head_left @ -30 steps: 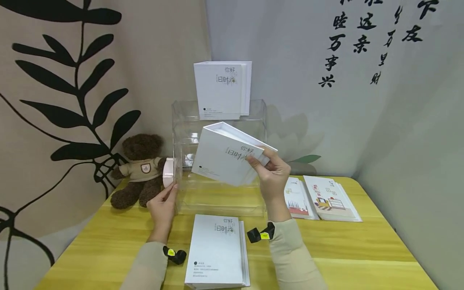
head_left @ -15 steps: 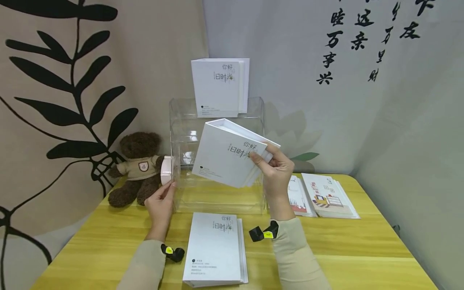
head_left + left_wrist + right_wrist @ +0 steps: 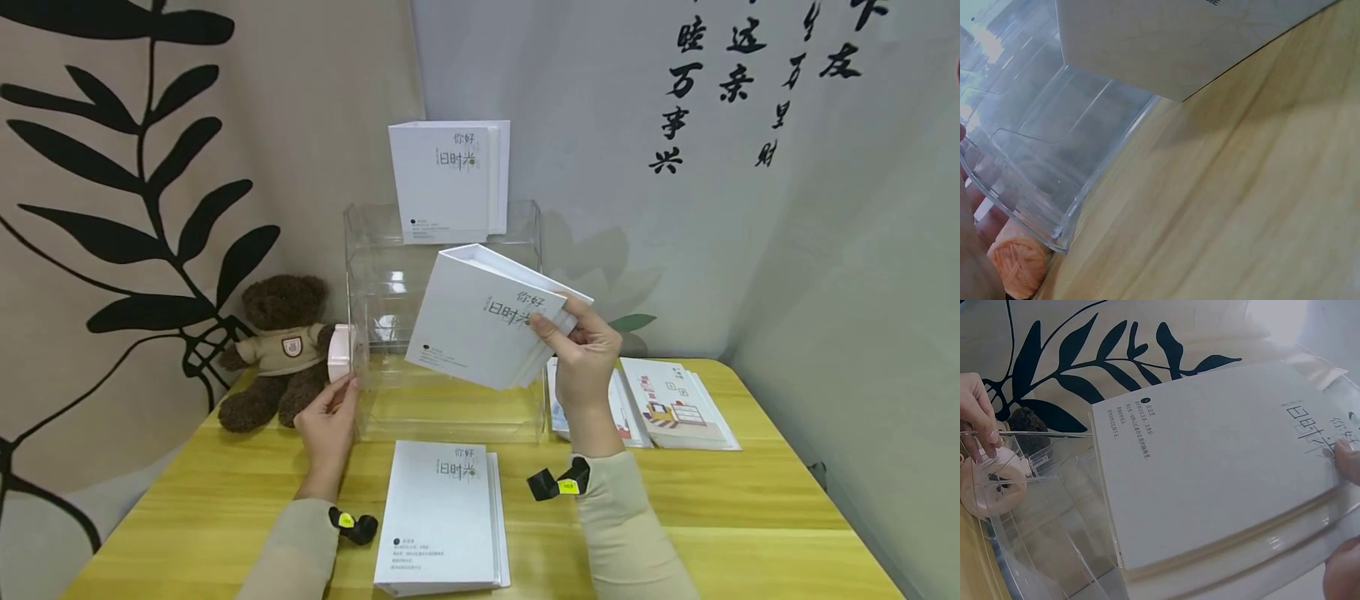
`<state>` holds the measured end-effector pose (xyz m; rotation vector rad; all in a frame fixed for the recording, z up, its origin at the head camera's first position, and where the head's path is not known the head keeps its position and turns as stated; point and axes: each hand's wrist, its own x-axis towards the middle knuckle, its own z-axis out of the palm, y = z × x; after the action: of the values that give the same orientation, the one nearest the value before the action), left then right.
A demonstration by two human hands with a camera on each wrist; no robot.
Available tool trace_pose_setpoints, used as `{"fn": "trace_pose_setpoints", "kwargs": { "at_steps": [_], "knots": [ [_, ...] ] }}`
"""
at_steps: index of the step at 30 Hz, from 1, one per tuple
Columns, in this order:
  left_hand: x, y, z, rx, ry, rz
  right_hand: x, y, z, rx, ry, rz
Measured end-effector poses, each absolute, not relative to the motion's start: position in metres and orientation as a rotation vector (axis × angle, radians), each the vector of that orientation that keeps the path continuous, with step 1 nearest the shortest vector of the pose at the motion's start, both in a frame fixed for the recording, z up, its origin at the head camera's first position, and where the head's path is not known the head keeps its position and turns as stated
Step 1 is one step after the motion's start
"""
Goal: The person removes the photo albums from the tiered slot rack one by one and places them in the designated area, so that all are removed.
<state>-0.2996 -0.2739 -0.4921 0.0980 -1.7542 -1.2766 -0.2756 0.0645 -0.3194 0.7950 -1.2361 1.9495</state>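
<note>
My right hand (image 3: 588, 358) grips a white photo album (image 3: 480, 317) by its right side, thumb on the printed cover. The album is tilted in the air in front of a clear acrylic rack (image 3: 375, 300). In the right wrist view its cover (image 3: 1210, 469) fills much of the frame. My left hand (image 3: 328, 429) pinches the rack's left edge; in the right wrist view this left hand (image 3: 979, 415) has thumb and fingers on that edge. A matching album (image 3: 446, 183) stands on the rack's top level. Another album (image 3: 442, 517) lies on the table in front.
A brown teddy bear (image 3: 285, 358) sits left of the rack, beside a pale pink round object (image 3: 340, 350). Two illustrated booklets (image 3: 678, 404) lie to the right on the wooden table (image 3: 712, 517). An orange yarn-like roll (image 3: 1019, 265) shows in the left wrist view.
My right hand has moved the album slightly to the right. The left hand keeps its place on the rack's edge. The head view has shifted a little.
</note>
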Motion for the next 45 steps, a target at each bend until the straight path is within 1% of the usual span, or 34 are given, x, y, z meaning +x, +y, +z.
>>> {"fn": "trace_pose_setpoints", "kwargs": {
  "at_steps": [16,30,38,45],
  "knots": [
    [-0.297,-0.274,-0.492,0.084,-1.774,-1.229,-0.277,0.069,-0.321,0.770,-1.241,1.988],
    [-0.306,-0.276,-0.482,0.057,-1.729,-1.236,-0.275,0.113,-0.323,0.697,-1.397,1.982],
    [-0.302,-0.275,-0.486,0.077,-1.740,-1.242,-0.271,0.132,-0.336,0.629,-1.461,2.030],
    [-0.299,-0.273,-0.491,0.099,-1.751,-1.248,-0.261,0.144,-0.348,0.510,-1.560,2.081]
  ]
}}
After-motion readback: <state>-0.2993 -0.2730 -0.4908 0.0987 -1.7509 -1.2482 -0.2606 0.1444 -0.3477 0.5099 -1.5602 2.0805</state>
